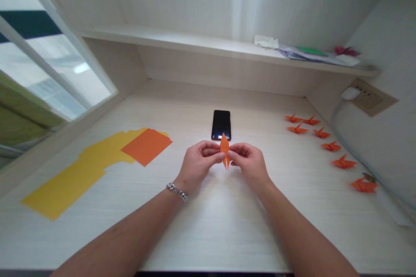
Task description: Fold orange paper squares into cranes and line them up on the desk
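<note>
A small folded orange paper piece stands upright above the desk, narrow and pointed at top and bottom. My left hand pinches its left side with fingers closed. My right hand pinches its right side, also closed. Both hands hover just over the pale wooden desk, in front of a black phone that lies flat behind the paper. A metal bracelet sits on my left wrist.
Orange paper sheets lie on yellow sheets at the left. Several folded orange paper cranes form a curved row at the right. A white cable runs from a wall socket. A shelf with papers spans the back.
</note>
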The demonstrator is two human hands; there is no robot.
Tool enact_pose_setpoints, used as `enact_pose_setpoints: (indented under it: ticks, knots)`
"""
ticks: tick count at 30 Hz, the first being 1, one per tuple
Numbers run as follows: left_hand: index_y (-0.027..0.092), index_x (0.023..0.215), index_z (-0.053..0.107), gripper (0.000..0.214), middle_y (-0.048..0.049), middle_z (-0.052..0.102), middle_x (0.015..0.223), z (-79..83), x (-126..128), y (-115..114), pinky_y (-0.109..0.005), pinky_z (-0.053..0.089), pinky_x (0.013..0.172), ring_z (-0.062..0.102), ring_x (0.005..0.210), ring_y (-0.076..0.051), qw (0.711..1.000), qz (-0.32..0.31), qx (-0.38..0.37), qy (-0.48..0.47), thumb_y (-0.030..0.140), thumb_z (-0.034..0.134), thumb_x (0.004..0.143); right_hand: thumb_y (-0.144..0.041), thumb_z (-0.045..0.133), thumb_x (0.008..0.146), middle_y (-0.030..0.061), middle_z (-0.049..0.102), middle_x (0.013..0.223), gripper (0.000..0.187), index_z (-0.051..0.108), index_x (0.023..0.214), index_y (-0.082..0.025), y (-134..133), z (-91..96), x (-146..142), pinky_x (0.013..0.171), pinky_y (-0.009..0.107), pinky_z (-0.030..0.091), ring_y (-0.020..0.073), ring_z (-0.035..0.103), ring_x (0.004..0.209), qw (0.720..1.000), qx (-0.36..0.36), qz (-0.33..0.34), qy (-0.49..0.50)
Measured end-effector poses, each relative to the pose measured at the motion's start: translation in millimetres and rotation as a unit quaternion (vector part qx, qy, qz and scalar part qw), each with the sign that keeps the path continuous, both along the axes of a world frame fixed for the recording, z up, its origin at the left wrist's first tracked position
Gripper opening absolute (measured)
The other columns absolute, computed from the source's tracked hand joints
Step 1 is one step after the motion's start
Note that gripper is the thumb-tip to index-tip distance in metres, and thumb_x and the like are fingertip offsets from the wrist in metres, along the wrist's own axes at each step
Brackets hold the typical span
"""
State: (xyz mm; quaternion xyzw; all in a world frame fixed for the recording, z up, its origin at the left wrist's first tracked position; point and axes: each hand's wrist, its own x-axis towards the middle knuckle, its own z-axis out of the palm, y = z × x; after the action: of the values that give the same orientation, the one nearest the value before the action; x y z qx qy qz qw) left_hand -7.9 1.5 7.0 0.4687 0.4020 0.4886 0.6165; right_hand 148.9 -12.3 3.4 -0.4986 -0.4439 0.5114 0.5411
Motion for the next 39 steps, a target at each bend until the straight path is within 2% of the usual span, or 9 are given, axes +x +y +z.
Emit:
enact_pose_setpoints:
  ticks: [9, 18, 25, 29, 36, 39]
  knots:
    - [0.013, 0.084, 0.068, 0.027, -0.0060, 0.074, 0.083, -1.5, -1.0, 0.7, -0.028, 0.055, 0.074, 0.069, 0.077, -0.017, 1.000, -0.005, 0.004, -0.006, 0.019, 0.082, 0.062, -0.030, 0.080, 0.060, 0.0020, 0.069, 0.074, 0.027, 0.066, 0.080, -0.017, 1.2, 1.4, 5.8, 0.058, 0.025, 0.051, 0.0141, 0.064, 0.064, 0.998, -0.018, 0.047, 0.028]
    - [0.013, 0.084, 0.073, 0.020, -0.0076, 0.074, 0.082, 5.4, -3.0, -2.0, -0.028, 0.053, 0.070, 0.066, 0.072, -0.017, 0.997, -0.051, 0.009, 0.056, 0.021, 0.078, 0.067, -0.030, 0.080, 0.062, 0.0041, 0.072, 0.075, 0.024, 0.068, 0.077, -0.016, -1.9, 9.6, 9.4, 0.066, 0.033, 0.054, 0.0187, 0.067, 0.068, 0.995, -0.032, 0.082, 0.053]
    - [0.015, 0.084, 0.075, 0.016, -0.0067, 0.074, 0.079, 7.3, -7.7, -0.1, -0.025, 0.052, 0.066, 0.066, 0.068, -0.015, 0.992, -0.091, 0.020, 0.084, 0.018, 0.075, 0.068, -0.027, 0.080, 0.061, 0.0049, 0.073, 0.076, 0.025, 0.069, 0.080, -0.016, -3.0, 12.0, 14.0, 0.064, 0.030, 0.054, 0.0183, 0.069, 0.069, 0.991, -0.051, 0.118, 0.047]
    - [0.015, 0.082, 0.075, 0.014, -0.0056, 0.073, 0.075, 6.8, -7.5, -0.7, -0.025, 0.053, 0.065, 0.065, 0.066, -0.014, 0.993, -0.089, 0.013, 0.070, 0.017, 0.075, 0.068, -0.026, 0.079, 0.063, 0.0054, 0.074, 0.076, 0.023, 0.071, 0.082, -0.015, -3.7, 12.4, 15.0, 0.065, 0.030, 0.054, 0.0183, 0.069, 0.070, 0.988, -0.052, 0.137, 0.045]
    - [0.014, 0.074, 0.072, 0.011, -0.0045, 0.070, 0.069, 6.2, -6.3, -1.0, -0.030, 0.055, 0.066, 0.067, 0.066, -0.017, 0.995, -0.090, -0.035, -0.021, 0.018, 0.077, 0.065, -0.024, 0.082, 0.057, 0.0034, 0.072, 0.069, 0.021, 0.075, 0.075, -0.017, -3.9, 10.8, 16.9, 0.065, 0.033, 0.057, 0.0170, 0.067, 0.063, 0.988, -0.034, 0.134, 0.065]
    - [0.014, 0.073, 0.072, 0.009, -0.0040, 0.070, 0.069, 5.6, -7.7, -0.3, -0.028, 0.055, 0.065, 0.066, 0.065, -0.015, 0.995, -0.096, -0.023, -0.016, 0.016, 0.076, 0.065, -0.027, 0.080, 0.061, 0.0044, 0.072, 0.072, 0.020, 0.075, 0.078, -0.016, -4.7, 12.3, 18.0, 0.067, 0.033, 0.056, 0.0161, 0.067, 0.064, 0.984, -0.047, 0.157, 0.074]
